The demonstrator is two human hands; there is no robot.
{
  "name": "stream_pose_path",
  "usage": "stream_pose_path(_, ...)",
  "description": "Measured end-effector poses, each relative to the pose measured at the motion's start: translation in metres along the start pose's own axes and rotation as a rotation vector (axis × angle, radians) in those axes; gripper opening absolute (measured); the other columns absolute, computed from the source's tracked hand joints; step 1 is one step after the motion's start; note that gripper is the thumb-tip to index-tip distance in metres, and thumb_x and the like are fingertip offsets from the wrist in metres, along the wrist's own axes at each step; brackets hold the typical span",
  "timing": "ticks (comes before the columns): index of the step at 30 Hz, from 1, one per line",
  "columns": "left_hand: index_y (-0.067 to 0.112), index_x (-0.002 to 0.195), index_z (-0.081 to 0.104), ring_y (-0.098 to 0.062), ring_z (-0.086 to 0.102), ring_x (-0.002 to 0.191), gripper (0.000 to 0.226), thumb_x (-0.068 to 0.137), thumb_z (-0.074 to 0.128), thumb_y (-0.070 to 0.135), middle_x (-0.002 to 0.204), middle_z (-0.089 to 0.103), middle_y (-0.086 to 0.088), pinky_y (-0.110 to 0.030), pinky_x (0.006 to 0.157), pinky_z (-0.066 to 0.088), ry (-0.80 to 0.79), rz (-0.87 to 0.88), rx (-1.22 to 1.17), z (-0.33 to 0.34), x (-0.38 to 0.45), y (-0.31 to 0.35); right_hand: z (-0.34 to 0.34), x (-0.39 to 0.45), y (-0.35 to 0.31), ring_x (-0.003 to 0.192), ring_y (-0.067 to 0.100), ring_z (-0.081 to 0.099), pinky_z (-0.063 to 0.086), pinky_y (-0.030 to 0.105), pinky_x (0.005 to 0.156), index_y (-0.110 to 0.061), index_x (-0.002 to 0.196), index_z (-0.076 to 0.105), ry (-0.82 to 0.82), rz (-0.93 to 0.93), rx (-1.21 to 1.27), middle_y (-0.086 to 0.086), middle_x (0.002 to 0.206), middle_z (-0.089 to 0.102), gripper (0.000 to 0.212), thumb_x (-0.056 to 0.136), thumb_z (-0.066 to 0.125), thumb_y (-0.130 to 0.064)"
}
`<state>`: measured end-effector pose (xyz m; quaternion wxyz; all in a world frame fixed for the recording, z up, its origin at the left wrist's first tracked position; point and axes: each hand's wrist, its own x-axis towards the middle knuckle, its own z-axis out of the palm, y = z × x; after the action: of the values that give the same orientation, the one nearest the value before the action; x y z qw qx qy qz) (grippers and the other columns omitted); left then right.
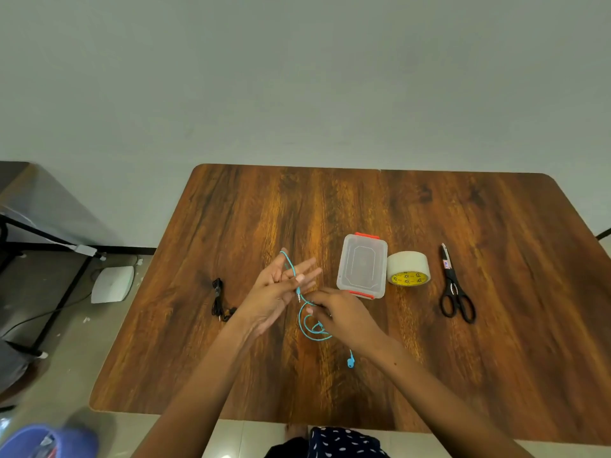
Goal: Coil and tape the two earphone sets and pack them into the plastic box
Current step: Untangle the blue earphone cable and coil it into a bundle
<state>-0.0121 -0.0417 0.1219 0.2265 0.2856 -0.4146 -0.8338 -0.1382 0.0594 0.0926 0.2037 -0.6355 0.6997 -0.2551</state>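
My left hand (281,289) is held above the wooden table (363,206) with fingers straight, and its thumb pins the teal earphone cable (309,328) against the palm; the cable loops over the fingertips. My right hand (340,317) pinches the same cable just below the plug. One teal earbud (350,361) lies on the table near my right wrist. The black earphone set (220,300) lies loosely bundled to the left. The clear plastic box (362,266) with red clips stands closed to the right of my hands.
A roll of white tape (409,268) sits right of the box, and black scissors (455,287) lie further right. Left of the table stand a black metal frame (49,239) and a white device (112,284) on the floor.
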Motion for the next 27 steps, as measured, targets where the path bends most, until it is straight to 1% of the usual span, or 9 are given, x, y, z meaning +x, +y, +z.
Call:
stream_pose_path(2,0.019,0.151,-0.007,-0.026,0.061,0.116,0.086,0.091,0.047,-0.009,0.131,0.056,-0.017,-0.031,0.092,0.053,0.006,-0.013,0.090,-0.003,0.002,-0.004,-0.003,0.001,-0.003,0.078,0.011,0.061,0.024,0.004,0.055,-0.019,0.106,0.069,0.017,-0.027,-0.040,-0.004,0.098,0.069,0.019,0.089,0.060,-0.021)
stream_pose_path(6,0.026,0.150,-0.005,-0.014,0.061,0.113,0.083,0.094,0.047,-0.006,0.133,0.054,-0.020,-0.024,0.084,0.053,-0.062,-0.090,0.309,-0.009,0.005,-0.006,-0.015,0.006,-0.007,0.083,0.012,0.064,0.044,0.016,0.065,-0.017,0.100,0.073,-0.035,-0.051,0.002,-0.002,0.102,0.071,0.017,0.085,0.065,-0.017)
stream_pose_path(8,0.033,0.146,0.000,-0.012,0.064,0.101,0.079,0.095,0.045,-0.006,0.115,0.066,-0.013,-0.025,0.084,0.053,-0.141,-0.160,0.383,-0.012,0.006,-0.006,-0.022,0.008,-0.007,0.081,0.012,0.063,0.045,0.020,0.065,-0.017,0.095,0.075,-0.076,-0.062,0.004,-0.002,0.099,0.070,0.014,0.082,0.068,-0.015)
stream_pose_path(11,0.025,0.150,0.002,-0.015,0.069,0.091,0.077,0.095,0.045,-0.007,0.099,0.072,-0.007,-0.032,0.093,0.052,-0.259,-0.273,0.415,-0.017,0.004,-0.003,-0.032,0.010,-0.004,0.076,0.011,0.059,0.035,0.016,0.057,-0.020,0.095,0.075,-0.135,-0.086,-0.083,-0.002,0.088,0.067,0.013,0.083,0.068,-0.020)
stream_pose_path(14,0.025,0.150,0.005,-0.022,0.065,0.105,0.077,0.094,0.044,-0.010,0.123,0.060,-0.024,-0.039,0.099,0.048,-0.333,-0.319,0.413,-0.020,0.004,0.003,-0.039,0.012,-0.002,0.085,0.012,0.058,0.028,0.013,0.058,-0.021,0.095,0.073,-0.137,-0.135,-0.185,-0.004,0.093,0.068,0.013,0.085,0.065,-0.021)
stream_pose_path(16,0.023,0.149,0.015,-0.025,0.058,0.117,0.072,0.093,0.047,-0.009,0.135,0.051,-0.026,-0.044,0.099,0.049,-0.375,-0.326,0.481,-0.019,0.003,0.005,-0.044,0.014,-0.001,0.090,0.014,0.059,0.030,0.016,0.062,-0.021,0.094,0.070,-0.124,-0.153,-0.257,-0.005,0.095,0.069,0.011,0.085,0.063,-0.018)
stream_pose_path(20,0.027,0.140,0.035,-0.029,0.054,0.124,0.061,0.092,0.051,-0.007,0.137,0.054,-0.014,-0.045,0.099,0.049,-0.494,-0.372,0.470,-0.019,-0.002,0.007,-0.054,0.019,0.003,0.093,0.013,0.061,0.043,0.026,0.072,-0.027,0.094,0.071,-0.136,-0.117,-0.262,-0.007,0.098,0.071,0.014,0.086,0.061,-0.020)
stream_pose_path(23,0.014,0.146,0.030,-0.037,0.050,0.126,0.060,0.093,0.046,-0.010,0.140,0.048,-0.023,-0.046,0.101,0.047,-0.575,-0.404,0.425,-0.018,-0.004,0.007,-0.056,0.021,0.006,0.094,0.012,0.063,0.046,0.027,0.073,-0.026,0.099,0.071,-0.122,-0.121,-0.277,-0.007,0.101,0.071,0.016,0.089,0.059,-0.024)
stream_pose_path(27,0.009,0.147,0.026,-0.040,0.049,0.126,0.058,0.094,0.041,-0.012,0.138,0.047,-0.030,-0.043,0.100,0.048,-0.650,-0.443,0.385,-0.019,-0.008,0.005,-0.057,0.024,0.009,0.091,0.014,0.063,0.050,0.032,0.071,-0.023,0.097,0.069,-0.077,-0.125,-0.298,-0.006,0.097,0.070,0.014,0.091,0.057,-0.025)
